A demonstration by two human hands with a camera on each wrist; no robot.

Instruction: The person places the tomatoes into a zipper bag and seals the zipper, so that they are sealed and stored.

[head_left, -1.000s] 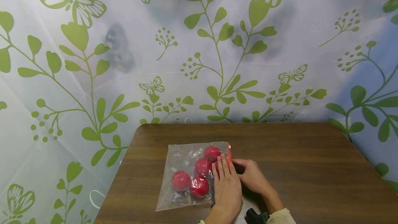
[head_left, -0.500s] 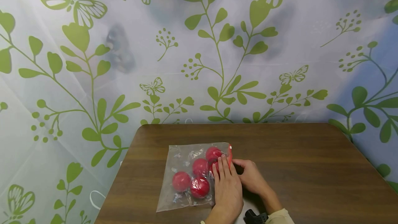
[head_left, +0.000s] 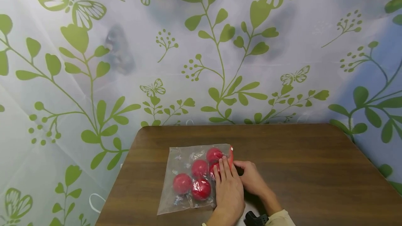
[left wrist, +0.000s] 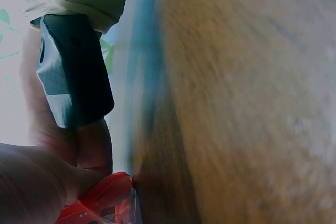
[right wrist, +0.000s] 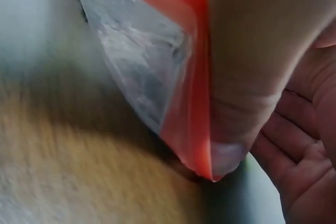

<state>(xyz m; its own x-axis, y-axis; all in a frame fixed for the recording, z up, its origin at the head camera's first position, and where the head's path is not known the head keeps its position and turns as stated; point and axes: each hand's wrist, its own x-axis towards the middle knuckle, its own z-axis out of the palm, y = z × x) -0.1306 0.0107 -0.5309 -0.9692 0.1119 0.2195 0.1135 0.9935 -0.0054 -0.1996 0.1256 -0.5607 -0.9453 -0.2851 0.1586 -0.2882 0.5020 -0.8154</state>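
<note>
A clear plastic zip bag (head_left: 174, 158) lies flat on the table, with several red balls (head_left: 182, 183) inside. A red zip strip (head_left: 231, 154) runs along its right edge. My left hand (head_left: 230, 191) rests on the bag beside this strip, fingers straight, partly covering one ball (head_left: 215, 168). From the right, my right hand (head_left: 255, 180) pinches the edge at the red strip; its fingertips are partly hidden behind the left hand. In the right wrist view, a thumb (right wrist: 241, 77) lies along the red strip (right wrist: 194, 77). The left wrist view shows the strip (left wrist: 105, 198) against the hands.
The brown wooden table (head_left: 307, 170) extends to the right and behind the bag. A curtain (head_left: 201, 44) printed with green leaves and butterflies hangs behind it. A black wrist camera (head_left: 255, 219) and light sleeve (head_left: 281, 219) are on the right arm. Something pale shows between the forearms.
The middle ball has shifted slightly left inside the bag, and more of the ball by the left fingers shows. Both hands stay nearly in place.
</note>
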